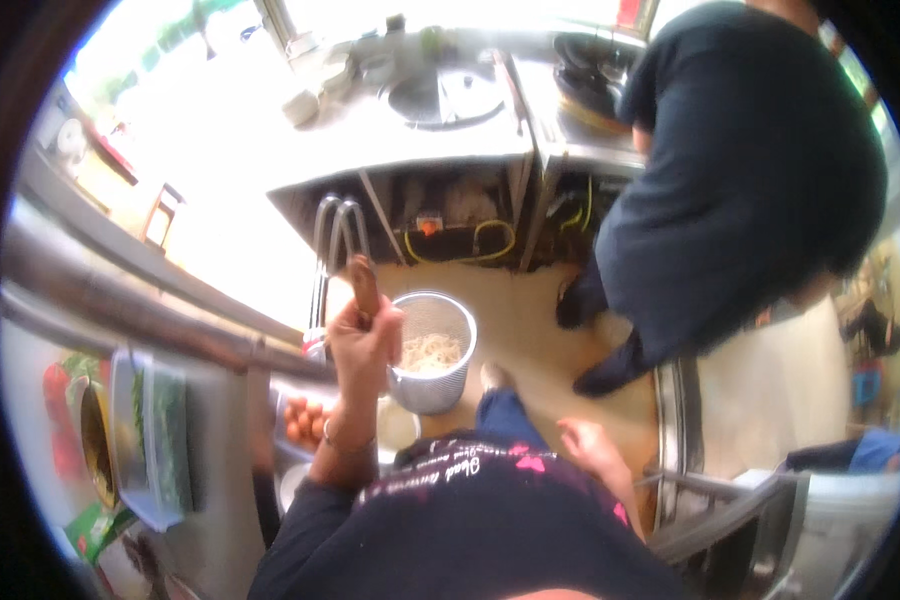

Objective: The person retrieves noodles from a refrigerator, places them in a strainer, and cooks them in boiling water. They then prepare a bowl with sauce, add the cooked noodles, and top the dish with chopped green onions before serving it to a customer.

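My left hand grips the brown handle of a deep metal mesh strainer basket. Pale noodles lie inside the basket, which hangs just to the right of that hand. Two curved metal bars rise beyond the handle's end; whether they belong to the strainer I cannot tell. Low at my right side is my right hand, slightly blurred, fingers a little apart and nothing visible in it. Below my left wrist a container holds several brown eggs, and a white bowl is partly hidden by the basket.
Ahead runs a steel counter with a round cooking pot set in it. A person in dark clothing stands close at the right. Steel shelving flanks my left, with a clear plastic bin of greens below.
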{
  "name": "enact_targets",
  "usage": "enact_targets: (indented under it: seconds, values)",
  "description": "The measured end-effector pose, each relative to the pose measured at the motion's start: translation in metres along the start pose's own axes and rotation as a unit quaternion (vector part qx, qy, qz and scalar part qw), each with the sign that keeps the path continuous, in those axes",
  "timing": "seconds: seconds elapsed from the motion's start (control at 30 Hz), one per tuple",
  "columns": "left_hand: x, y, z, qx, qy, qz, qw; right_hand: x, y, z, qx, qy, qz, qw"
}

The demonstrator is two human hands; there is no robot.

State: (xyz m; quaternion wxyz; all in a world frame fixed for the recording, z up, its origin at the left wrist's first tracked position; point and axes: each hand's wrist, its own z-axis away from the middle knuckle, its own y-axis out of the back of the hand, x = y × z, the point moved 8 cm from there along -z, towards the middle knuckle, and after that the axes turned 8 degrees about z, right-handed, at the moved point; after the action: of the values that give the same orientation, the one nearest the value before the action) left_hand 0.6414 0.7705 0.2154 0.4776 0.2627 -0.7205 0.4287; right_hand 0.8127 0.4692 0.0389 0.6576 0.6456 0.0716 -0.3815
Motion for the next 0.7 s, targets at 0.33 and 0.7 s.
enact_targets:
  seconds: [0.33,0.7]
  values:
    - [0.020,0.001,-0.314,0.110,-0.148,0.038,0.982,-0.031,0.105,-0.292,0.045,0.092,0.052,0.993]
    - [-0.104,0.004,-0.716,0.003,-0.116,-0.071,0.991,0.021,0.038,-0.445,0.001,-0.172,0.103,0.980]
